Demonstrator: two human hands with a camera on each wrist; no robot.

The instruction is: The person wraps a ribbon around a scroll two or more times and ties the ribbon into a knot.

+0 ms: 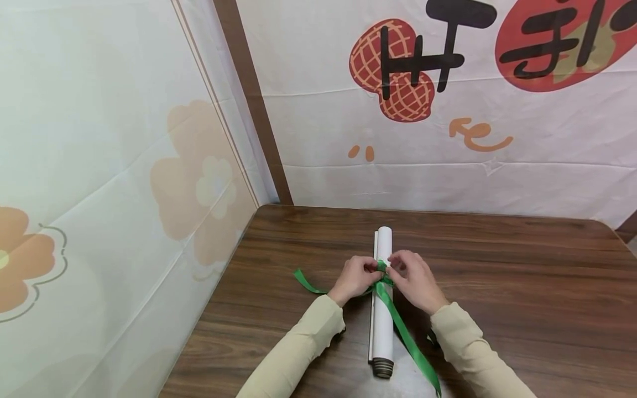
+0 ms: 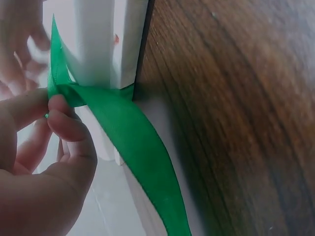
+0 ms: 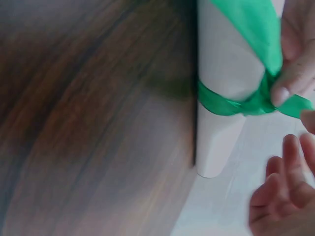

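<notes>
A white rolled-up sheet [image 1: 383,326] lies lengthwise on the wooden table, with its layered end toward me. Round its middle goes a green ribbon [image 3: 221,104], crossed on top, with one tail [image 1: 410,342] trailing to the near right and another [image 1: 304,282] out to the left. My left hand [image 1: 354,278] pinches the ribbon at the crossing between thumb and finger, and a bit of ribbon [image 2: 58,59] stands up from the pinch. Close by on the right side, my right hand [image 1: 415,279] hovers with its fingers apart and loosely bent; its fingertips are partly out of the right wrist view.
The dark wooden table [image 1: 522,287] extends to both sides of the roll. Behind it hangs a printed white cloth [image 1: 308,127], and another cloth with flowers [image 1: 99,138] borders the table's left edge.
</notes>
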